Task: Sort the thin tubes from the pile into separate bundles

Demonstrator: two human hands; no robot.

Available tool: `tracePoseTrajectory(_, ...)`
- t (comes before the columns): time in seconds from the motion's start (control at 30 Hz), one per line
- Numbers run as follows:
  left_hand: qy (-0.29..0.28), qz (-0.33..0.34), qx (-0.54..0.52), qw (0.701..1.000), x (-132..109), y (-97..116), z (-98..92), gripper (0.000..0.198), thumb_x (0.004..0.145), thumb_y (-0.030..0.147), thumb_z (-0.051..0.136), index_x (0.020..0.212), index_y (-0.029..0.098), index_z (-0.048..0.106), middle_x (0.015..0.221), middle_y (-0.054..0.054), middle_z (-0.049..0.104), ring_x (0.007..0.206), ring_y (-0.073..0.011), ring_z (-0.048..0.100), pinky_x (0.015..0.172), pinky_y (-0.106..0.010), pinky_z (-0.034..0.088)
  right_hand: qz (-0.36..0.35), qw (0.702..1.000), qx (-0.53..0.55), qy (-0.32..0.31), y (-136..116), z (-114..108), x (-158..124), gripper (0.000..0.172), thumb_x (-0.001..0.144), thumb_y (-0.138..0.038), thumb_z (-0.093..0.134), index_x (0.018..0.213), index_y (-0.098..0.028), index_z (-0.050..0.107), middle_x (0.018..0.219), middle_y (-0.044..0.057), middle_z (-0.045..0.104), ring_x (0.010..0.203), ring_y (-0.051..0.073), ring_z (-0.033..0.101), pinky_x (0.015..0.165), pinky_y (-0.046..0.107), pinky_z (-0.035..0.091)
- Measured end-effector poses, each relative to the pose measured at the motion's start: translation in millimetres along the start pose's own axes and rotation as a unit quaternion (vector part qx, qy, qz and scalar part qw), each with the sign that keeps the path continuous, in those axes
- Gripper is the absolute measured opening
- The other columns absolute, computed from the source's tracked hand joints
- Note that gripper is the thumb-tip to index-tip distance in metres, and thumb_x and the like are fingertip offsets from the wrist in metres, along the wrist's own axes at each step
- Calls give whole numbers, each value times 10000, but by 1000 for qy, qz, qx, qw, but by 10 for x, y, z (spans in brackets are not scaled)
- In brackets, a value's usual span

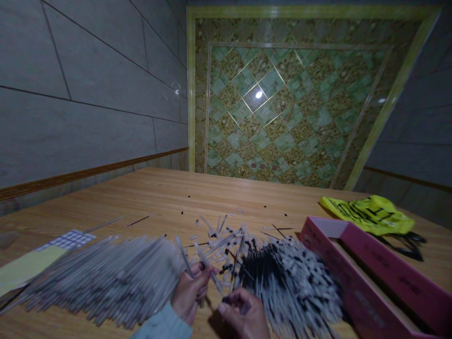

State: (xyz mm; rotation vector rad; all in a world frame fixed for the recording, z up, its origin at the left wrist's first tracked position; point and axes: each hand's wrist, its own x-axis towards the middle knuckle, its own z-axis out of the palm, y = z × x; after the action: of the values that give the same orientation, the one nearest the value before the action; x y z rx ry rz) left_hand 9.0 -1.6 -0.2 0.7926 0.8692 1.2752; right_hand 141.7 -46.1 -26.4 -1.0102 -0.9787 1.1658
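My left hand point(190, 289), in a light blue sleeve, is closed around thin translucent tubes point(184, 256) that point up and away from it. Close to its right, my right hand point(245, 313) pinches at the lower end of one tube, where a small black piece point(225, 299) shows. A wide pile of clear tubes point(116, 278) lies left of my hands. On the right is a pile of tubes with black parts and whitish ends point(293, 282). Short white and black pieces point(226, 240) are scattered just beyond my hands.
An open pink box point(367, 292) stands at the right, with a yellow bag point(367, 214) behind it. Pale yellow paper point(31, 268) and a checkered sheet point(67, 240) lie at the left. Small black bits dot the wooden table point(155, 193). A tiled wall rises beyond.
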Motion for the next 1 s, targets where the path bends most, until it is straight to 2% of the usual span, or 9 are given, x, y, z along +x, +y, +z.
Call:
tracePoseTrajectory(0.17, 16, 12, -42, 999, 33, -3, -27, 434, 534, 477, 769, 673, 111, 582, 411, 125, 290, 347, 18, 134, 348, -141, 66, 146, 975, 128, -105, -19, 2, -11, 317, 608, -419, 688, 536, -175, 500, 354, -35, 500, 256, 41, 283, 306, 167, 147)
tracePoseTrajectory(0.33, 9, 21, -45, 999, 42, -25, -44, 387, 587, 452, 750, 663, 118, 570, 406, 133, 258, 351, 18, 116, 346, -134, 69, 121, 964, 200, -125, -14, 27, -3, 278, 618, -388, 633, 528, -130, 578, 402, 18, 547, 267, 49, 323, 301, 168, 144)
tracePoseTrajectory(0.47, -3, 12, -20, 1000, 20, -37, -31, 395, 604, 470, 732, 676, 113, 580, 409, 122, 297, 338, 20, 144, 345, -140, 73, 102, 980, 108, -135, -48, 28, 12, 412, 701, -518, 592, 583, -123, 605, 414, -1, 508, 293, 45, 297, 331, 185, 158)
tracePoseTrajectory(0.6, -12, 3, -12, 1000, 7, -23, -10, 404, 584, 463, 748, 685, 108, 582, 435, 105, 367, 327, 28, 175, 342, -139, 88, 33, 987, -86, -129, -211, -68, 46, 370, 615, -472, 691, 525, -137, 561, 459, -36, 448, 443, 69, 343, 439, 204, 247)
tracePoseTrajectory(0.67, 0, 2, -20, 1000, 9, -6, -3, 416, 554, 455, 767, 689, 109, 578, 487, 80, 443, 325, 37, 196, 338, -134, 91, 47, 957, -173, -228, -362, -174, 57, 329, 611, -404, 673, 476, -145, 521, 466, -46, 425, 465, 68, 335, 458, 209, 241)
tracePoseTrajectory(0.77, 19, -1, -30, 999, 27, 11, -8, 437, 525, 468, 776, 675, 108, 581, 459, 91, 421, 319, 37, 185, 329, -128, 89, 88, 870, -266, -407, -656, -405, 49, 299, 599, -318, 616, 413, -163, 441, 428, -68, 353, 443, 55, 292, 447, 210, 213)
tracePoseTrajectory(0.8, 21, 0, -32, 999, 35, 12, -14, 441, 523, 477, 774, 669, 106, 585, 431, 105, 382, 317, 34, 176, 328, -127, 88, 82, 859, -305, -403, -758, -491, 45, 276, 595, -291, 603, 416, -166, 433, 429, -71, 344, 452, 57, 298, 454, 208, 217)
tracePoseTrajectory(0.9, 22, 5, -33, 999, 58, 0, -30, 440, 536, 484, 764, 675, 102, 596, 408, 119, 335, 322, 32, 166, 330, -123, 84, 29, 865, -462, -193, -1003, -721, 65, 149, 622, -210, 527, 487, -174, 476, 478, -54, 402, 518, 89, 385, 484, 210, 245)
tracePoseTrajectory(1.0, 18, 9, -29, 999, 67, -27, -36, 432, 550, 482, 757, 688, 105, 597, 407, 120, 332, 324, 31, 158, 332, -126, 76, 6, 797, -602, -43, -1095, -853, 142, 184, 659, -198, 456, 477, -182, 477, 476, -15, 468, 526, 130, 468, 491, 249, 239)
